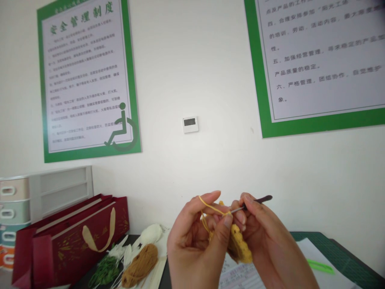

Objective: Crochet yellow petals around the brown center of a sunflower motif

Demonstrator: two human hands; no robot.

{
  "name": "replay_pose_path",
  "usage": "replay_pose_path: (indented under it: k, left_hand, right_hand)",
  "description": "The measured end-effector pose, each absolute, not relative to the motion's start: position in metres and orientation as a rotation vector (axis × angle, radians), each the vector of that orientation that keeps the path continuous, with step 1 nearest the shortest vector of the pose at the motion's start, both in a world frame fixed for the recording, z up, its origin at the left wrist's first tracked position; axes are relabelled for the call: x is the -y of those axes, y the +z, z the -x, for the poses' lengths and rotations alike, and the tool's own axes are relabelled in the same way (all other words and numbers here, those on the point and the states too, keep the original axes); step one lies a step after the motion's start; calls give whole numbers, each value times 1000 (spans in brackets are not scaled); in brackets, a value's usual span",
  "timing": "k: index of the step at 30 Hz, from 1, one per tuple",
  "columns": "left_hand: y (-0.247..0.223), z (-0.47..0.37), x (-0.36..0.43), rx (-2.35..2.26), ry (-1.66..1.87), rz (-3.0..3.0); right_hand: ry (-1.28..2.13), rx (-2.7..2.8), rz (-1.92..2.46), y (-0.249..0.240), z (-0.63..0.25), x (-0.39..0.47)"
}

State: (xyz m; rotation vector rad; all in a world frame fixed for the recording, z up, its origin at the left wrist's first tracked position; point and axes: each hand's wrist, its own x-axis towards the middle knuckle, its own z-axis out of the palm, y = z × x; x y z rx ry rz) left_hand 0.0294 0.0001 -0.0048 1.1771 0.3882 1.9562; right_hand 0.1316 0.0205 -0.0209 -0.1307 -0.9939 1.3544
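Note:
My left hand (200,237) pinches a piece of yellow crochet work (240,245), with yellow yarn (214,207) looped over its index finger. In my right hand (264,228) is a crochet hook (263,199) with a dark handle, held between thumb and fingers. The hook's metal shaft runs left to the top edge of the crochet work, by my left thumb; its tip is hidden there. The crocheted piece hangs down between both hands, partly covered by my fingers.
Left of my hands lie a brown yarn skein (140,265), white yarn (151,234) and green yarn (105,271). Red gift bags (78,245) stand beside stacked drawers (15,212). On the right are paper sheets (313,251), a bright green tool (321,266) and a green cutting mat (339,257).

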Motion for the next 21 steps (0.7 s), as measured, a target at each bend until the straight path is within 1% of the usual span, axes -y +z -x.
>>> replay_pose_path:
  k: [4, 8, 16, 21]
  left_hand:
    - [-4, -30, 1, -379, 1937, -1162]
    - [0, -25, 1, -323, 1824, -1147]
    - [-2, -4, -7, -205, 1427, -1247]
    - [-3, -6, -10, -121, 1234, -1180]
  right_hand:
    - [1286, 982, 167, -21, -132, -17]
    - [1217, 1019, 143, -22, -131, -14]
    - [930, 1155, 112, -27, -138, -22]
    - [936, 1155, 80, -26, -142, -23]
